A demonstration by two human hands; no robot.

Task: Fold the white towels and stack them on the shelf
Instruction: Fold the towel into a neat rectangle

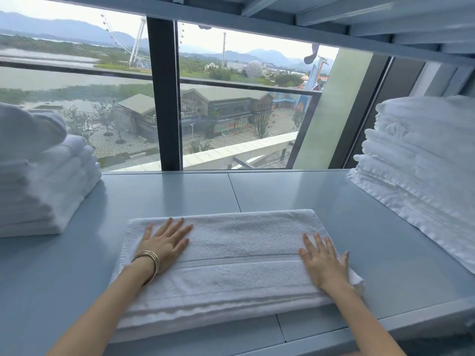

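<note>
A folded white towel (239,263) lies flat across the front middle of the grey-blue shelf (295,191). My left hand (164,244), with gold bangles at the wrist, presses flat on the towel's left end, fingers straight and spread. On the towel's right end my right hand (323,263) lies flat too, fingers straight. A stack of folded white towels (48,191) stands at the shelf's left. Another pile of white towels (424,160) sits at the right, its lower layers spilling toward the front edge.
Behind the shelf a large window with a dark vertical frame post (164,93) looks out over buildings. The underside of the shelf above (334,19) hangs close overhead. Bare shelf surface shows between the two stacks, behind the towel.
</note>
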